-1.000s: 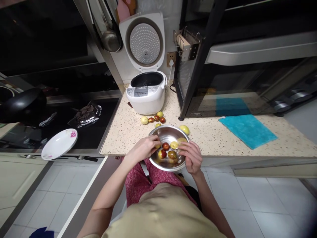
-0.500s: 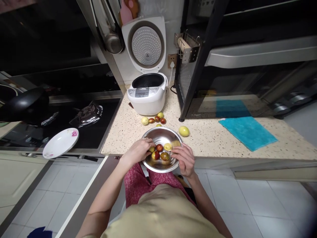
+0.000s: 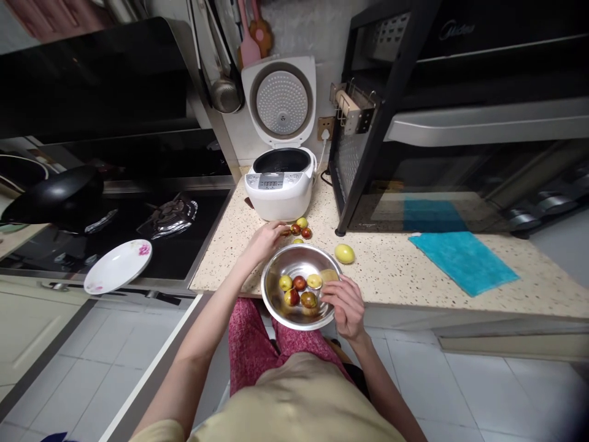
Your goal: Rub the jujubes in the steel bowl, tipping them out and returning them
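Note:
A steel bowl [image 3: 271, 301] is at the counter's front edge, against my body. Inside it lie several jujubes, some yellow-green, some red-brown, such as the dark red jujube [image 3: 299, 283]. My right hand [image 3: 346, 305] grips the bowl's right rim, fingers over the inside and thumb low outside. Beyond the far left rim, my left hand [image 3: 267, 242] has its bent fingers closed at the left end of a small group of jujubes [image 3: 306, 233] on the counter. Its fingertips seem to be on a brown one, partly covered. A larger yellow-green fruit [image 3: 345, 253] rests right of the bowl.
Behind the jujubes stands a white rice cooker [image 3: 280, 199], its lid up. A flowered plate [image 3: 117, 267] sits at the stove's front edge, near a black wok [image 3: 55, 196]. To the right are a black oven rack [image 3: 347, 184] and a turquoise cloth [image 3: 464, 261].
My left hand has left a yellow-green jujube in the bowl and moved up to the jujubes on the counter. The right hand stays on the rim. The view has tilted up slightly.

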The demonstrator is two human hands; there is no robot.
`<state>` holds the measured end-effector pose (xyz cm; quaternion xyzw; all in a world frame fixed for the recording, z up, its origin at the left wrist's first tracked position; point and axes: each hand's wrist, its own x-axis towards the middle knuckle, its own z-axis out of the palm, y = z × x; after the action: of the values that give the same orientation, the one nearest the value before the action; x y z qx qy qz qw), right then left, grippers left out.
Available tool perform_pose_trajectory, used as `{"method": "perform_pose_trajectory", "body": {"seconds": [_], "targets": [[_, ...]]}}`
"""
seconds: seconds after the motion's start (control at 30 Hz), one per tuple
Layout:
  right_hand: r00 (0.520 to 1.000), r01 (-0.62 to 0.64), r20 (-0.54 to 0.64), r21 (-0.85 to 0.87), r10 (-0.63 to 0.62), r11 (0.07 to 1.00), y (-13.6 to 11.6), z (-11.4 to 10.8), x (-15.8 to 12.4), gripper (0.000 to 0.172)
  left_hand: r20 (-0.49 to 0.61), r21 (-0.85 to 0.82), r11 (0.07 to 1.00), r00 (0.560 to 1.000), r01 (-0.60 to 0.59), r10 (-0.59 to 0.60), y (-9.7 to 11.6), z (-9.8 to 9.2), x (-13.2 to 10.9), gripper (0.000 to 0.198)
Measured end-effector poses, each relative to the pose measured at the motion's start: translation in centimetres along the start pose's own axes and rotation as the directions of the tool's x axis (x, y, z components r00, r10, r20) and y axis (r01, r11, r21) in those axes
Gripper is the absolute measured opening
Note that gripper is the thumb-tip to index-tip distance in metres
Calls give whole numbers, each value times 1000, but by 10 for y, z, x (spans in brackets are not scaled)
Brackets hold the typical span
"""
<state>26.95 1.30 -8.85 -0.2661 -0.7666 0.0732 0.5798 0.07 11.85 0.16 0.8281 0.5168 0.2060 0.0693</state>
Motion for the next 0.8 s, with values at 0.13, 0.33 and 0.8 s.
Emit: {"method": "perform_pose_trajectory", "body": {"seconds": [0.13,0.33,0.8], "targets": [[1000,-3,11,3,3,1000,-1,-2,1,36,13,14,1000,1000,8,-8,-9,18,20,27],[1000,8,-7,-17,-8,1000,-3,-1,3,34,-9,-4,1000,1000,18,-18,-7,24,24,28],[999,-28,-18,-23,28,999,-2,4,1,34,-40,-196,978,997,-67,61,44,-14,-46,29]]}}
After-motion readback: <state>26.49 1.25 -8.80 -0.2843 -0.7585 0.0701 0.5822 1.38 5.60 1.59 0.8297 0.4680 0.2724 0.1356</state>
